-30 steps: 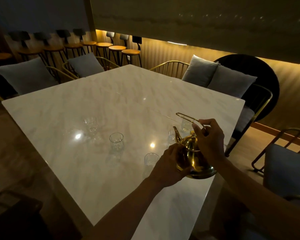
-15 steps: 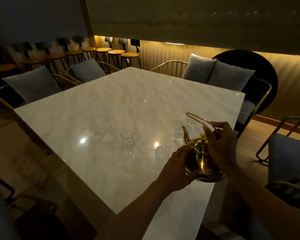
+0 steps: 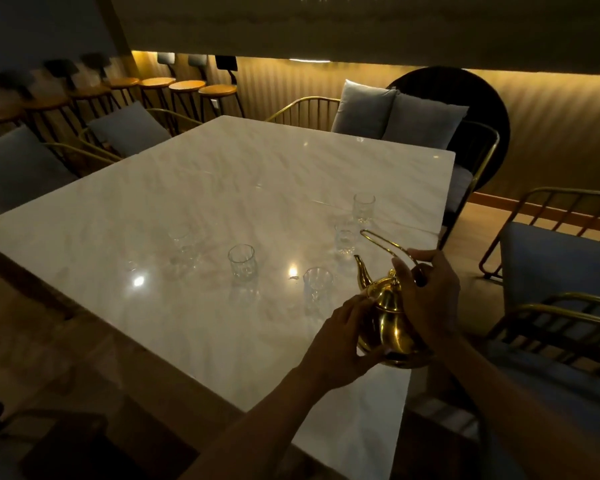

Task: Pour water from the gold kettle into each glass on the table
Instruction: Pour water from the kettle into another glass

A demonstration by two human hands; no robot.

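The gold kettle (image 3: 388, 323) is held upright above the near right part of the white marble table (image 3: 222, 188), its spout pointing up and left. My right hand (image 3: 430, 299) grips its thin wire handle. My left hand (image 3: 340, 337) is pressed against the kettle's belly from the left. Several clear glasses stand on the table: one (image 3: 317, 284) just left of the spout, one (image 3: 241, 263) further left, one (image 3: 182, 244) at the far left, one (image 3: 345, 239) behind the spout, and one (image 3: 363, 207) furthest back. I cannot see whether they contain water.
Gold wire chairs with grey cushions (image 3: 395, 116) ring the table. A blue-seated chair (image 3: 561, 271) stands close on my right. Bar stools (image 3: 187, 86) line the back wall. The room is dim, with lamp reflections (image 3: 138, 280) on the marble.
The view has shifted closer and rightward over the table. The kettle has stayed between both hands, rising slightly, and the two glasses behind its handle have come into clear sight.
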